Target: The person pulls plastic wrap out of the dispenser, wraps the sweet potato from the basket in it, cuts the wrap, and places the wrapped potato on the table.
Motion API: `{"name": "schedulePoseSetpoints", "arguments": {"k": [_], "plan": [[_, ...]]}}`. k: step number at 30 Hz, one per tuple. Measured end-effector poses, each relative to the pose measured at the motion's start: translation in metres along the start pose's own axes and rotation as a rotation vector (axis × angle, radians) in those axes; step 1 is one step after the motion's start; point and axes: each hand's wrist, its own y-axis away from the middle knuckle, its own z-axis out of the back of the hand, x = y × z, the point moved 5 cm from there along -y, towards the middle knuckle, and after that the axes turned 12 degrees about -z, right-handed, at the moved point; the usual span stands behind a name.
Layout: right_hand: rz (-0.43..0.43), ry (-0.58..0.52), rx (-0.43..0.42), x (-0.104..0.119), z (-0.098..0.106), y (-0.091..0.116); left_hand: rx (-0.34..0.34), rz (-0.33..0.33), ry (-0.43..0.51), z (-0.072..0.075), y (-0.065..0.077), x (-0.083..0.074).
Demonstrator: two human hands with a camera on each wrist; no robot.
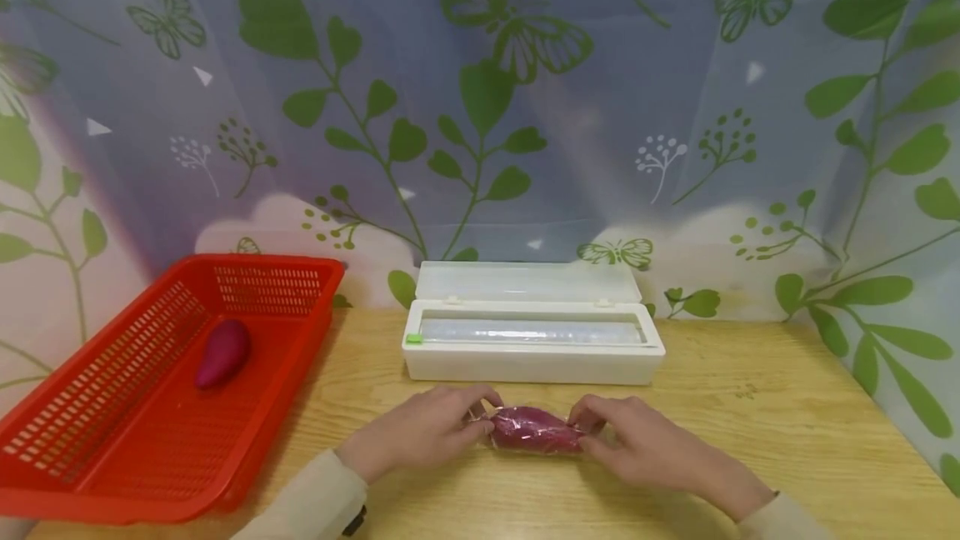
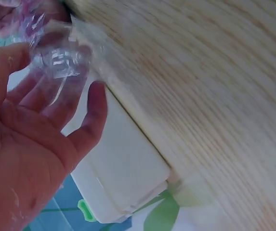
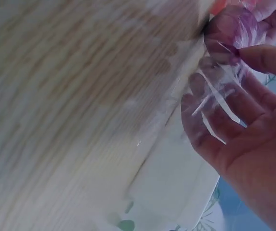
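The sweet potato (image 1: 534, 430) lay between my left hand (image 1: 426, 430) and right hand (image 1: 637, 445), fingers (image 1: 476, 395) pinching film (image 2: 60, 61) at its ends.

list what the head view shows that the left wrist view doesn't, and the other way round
Only the head view: the red basket with a bare purple vegetable in it, the open lid and the roll of film.

Only the left wrist view: the palm of the left hand, with some of its fingers seen through clear film.

Both: the white box with its green tab, the wrapped purple vegetable, the wooden table, the leaf-patterned backdrop and part of the right hand.
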Motion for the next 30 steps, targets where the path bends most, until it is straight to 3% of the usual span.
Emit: {"name": "schedulePoseSetpoints", "arguments": {"k": [3,11,16,20,23,26,28,30], "plan": [[0.028,-0.013,-0.017,-0.001,0.003,0.001,0.012,0.019,0.07,0.002,0.0,0.002],[0.035,0.173,-0.165,0.005,0.006,0.003,-0.001,-0.027,0.151,0.001,-0.003,0.011],[0.033,0.198,-0.234,0.012,0.007,0.004,-0.009,-0.021,0.149,0.001,-0.002,0.015],[0.076,0.247,-0.253,0.018,0.005,0.002,-0.077,-0.028,0.089,0.003,-0.003,0.012],[0.069,0.264,-0.215,0.02,0.002,-0.001,-0.112,-0.118,-0.024,0.005,-0.005,0.001],[0.056,0.264,-0.197,0.019,-0.001,-0.001,-0.107,-0.2,-0.161,0.006,-0.008,-0.012],[0.051,0.248,-0.186,0.019,-0.003,-0.001,-0.095,-0.201,-0.199,0.006,-0.01,-0.016],[0.028,0.217,-0.165,0.019,-0.005,-0.002,-0.078,-0.156,-0.164,0.006,-0.011,-0.016]]}}
